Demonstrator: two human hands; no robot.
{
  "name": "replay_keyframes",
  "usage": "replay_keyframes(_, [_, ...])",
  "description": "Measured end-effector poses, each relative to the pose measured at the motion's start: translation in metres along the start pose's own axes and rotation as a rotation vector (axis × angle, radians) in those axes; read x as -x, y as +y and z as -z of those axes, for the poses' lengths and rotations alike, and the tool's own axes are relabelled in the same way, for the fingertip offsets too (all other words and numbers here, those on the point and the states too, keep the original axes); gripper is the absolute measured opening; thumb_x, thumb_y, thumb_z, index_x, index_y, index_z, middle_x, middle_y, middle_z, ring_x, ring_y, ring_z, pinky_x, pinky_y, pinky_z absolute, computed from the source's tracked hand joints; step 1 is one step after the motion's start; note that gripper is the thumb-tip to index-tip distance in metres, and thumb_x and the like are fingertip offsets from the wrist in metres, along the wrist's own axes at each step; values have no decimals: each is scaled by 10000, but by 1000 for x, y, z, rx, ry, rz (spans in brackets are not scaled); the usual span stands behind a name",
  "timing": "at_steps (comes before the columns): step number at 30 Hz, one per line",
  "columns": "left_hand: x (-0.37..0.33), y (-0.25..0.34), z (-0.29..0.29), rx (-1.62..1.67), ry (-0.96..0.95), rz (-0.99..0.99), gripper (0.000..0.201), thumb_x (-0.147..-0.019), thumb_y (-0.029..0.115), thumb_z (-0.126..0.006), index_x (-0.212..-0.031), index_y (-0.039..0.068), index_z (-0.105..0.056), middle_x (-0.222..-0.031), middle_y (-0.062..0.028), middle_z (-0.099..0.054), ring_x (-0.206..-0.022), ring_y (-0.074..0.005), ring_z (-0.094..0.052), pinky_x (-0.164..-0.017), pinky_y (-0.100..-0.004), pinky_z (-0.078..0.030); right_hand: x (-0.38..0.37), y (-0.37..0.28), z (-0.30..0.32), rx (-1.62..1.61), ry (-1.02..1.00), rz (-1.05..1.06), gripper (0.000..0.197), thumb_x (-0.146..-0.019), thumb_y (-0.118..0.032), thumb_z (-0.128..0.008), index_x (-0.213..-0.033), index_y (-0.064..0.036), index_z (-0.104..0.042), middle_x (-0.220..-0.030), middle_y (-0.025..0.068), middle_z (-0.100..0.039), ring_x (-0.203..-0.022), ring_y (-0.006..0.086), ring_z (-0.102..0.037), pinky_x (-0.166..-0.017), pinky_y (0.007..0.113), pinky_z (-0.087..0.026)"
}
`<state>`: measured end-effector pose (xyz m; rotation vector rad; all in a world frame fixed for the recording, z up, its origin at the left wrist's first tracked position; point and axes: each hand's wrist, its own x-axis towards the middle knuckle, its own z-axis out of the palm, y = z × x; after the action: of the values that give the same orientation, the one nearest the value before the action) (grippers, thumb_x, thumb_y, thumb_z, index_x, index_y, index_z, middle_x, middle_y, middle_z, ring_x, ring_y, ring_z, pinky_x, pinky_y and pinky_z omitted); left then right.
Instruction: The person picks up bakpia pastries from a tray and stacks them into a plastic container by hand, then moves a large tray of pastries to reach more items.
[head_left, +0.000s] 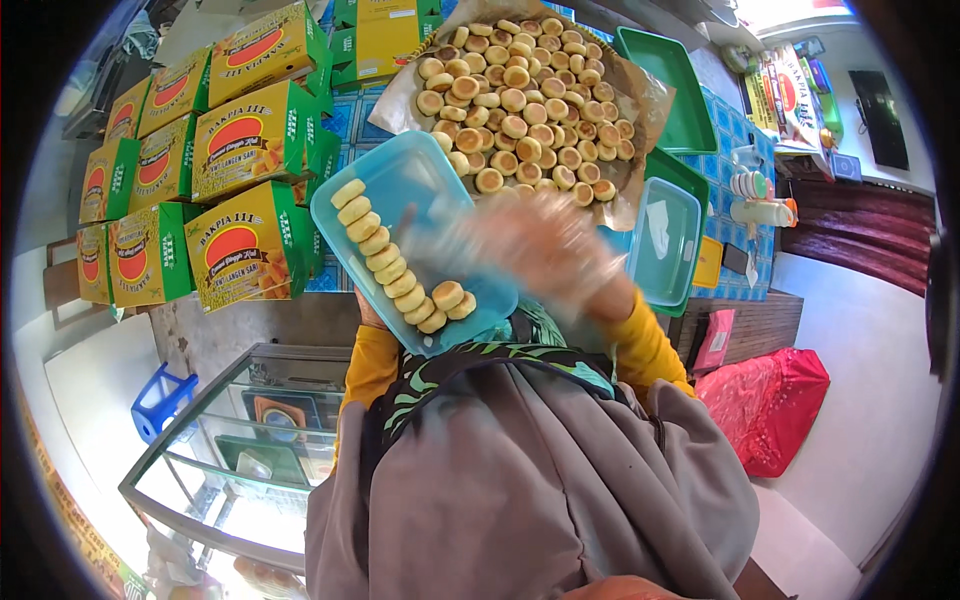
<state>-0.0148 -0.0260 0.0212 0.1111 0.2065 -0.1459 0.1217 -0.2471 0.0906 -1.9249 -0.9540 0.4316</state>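
Observation:
A light blue plastic tray (425,165) is tilted in front of me. My left hand (370,313) holds it by its near left edge, its fingers mostly hidden beneath the tray. Small round pastries (391,271) stand on edge in a row along the tray's left side, with a few more at the near end. Over the tray's right side is my right hand (545,245), in a clear plastic glove. Motion smears its fingers, so whether it holds anything cannot be made out. Beyond it, many browned round pastries (515,100) lie heaped on brown paper (645,105).
Yellow and green cardboard boxes (240,145) are stacked at the left. Green trays (690,100) and another light blue tray (665,272) sit at the right of the blue-patterned table. A glass display case (265,435) and a blue stool (160,402) are at lower left.

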Motion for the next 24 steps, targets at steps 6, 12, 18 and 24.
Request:
replay_keyframes(6, [-2, -3, 0, -79, -56, -54, 740, -905, 680, -329, -1443, 171, -318, -1354, -195, -417, -1215, -383, -445, -985, -528, -407, -21, 126, 10, 1035, 62, 65, 394, -801, -241, -624, -1164, -90, -603, -1323, 109, -526, -1275, 298, -439, -1052, 436, -337])
replay_keyframes(12, [20, -5, 42, -11, 83, -171, 716, -910, 671, -336, -1416, 165, -345, -1304, -168, -440, -1168, -347, -465, -954, -495, -424, -68, 90, -4, 831, 13, -280, 318, -765, -264, -679, -1025, -82, -658, -1068, 132, -645, -997, 309, -611, -852, 406, -477])
replay_keyframes(18, [20, -5, 71, 28, 96, -239, 692, -915, 661, -343, -1389, 158, -371, -1255, -141, -463, -1120, -310, -484, -923, -462, -440, -102, 85, 10, 388, -66, -178, 341, -782, -268, -671, -1065, -81, -641, -1061, 124, -652, -992, 299, -615, -849, 392, -479])
replay_keyframes(24, [19, -8, 90, 47, 64, -272, 670, -920, 652, -351, -1363, 151, -398, -1205, -114, -486, -1072, -273, -504, -893, -429, -457, -115, 83, -3, 243, -127, -238, 364, -799, -272, -662, -1105, -79, -624, -1053, 117, -658, -987, 289, -620, -845, 379, -481])
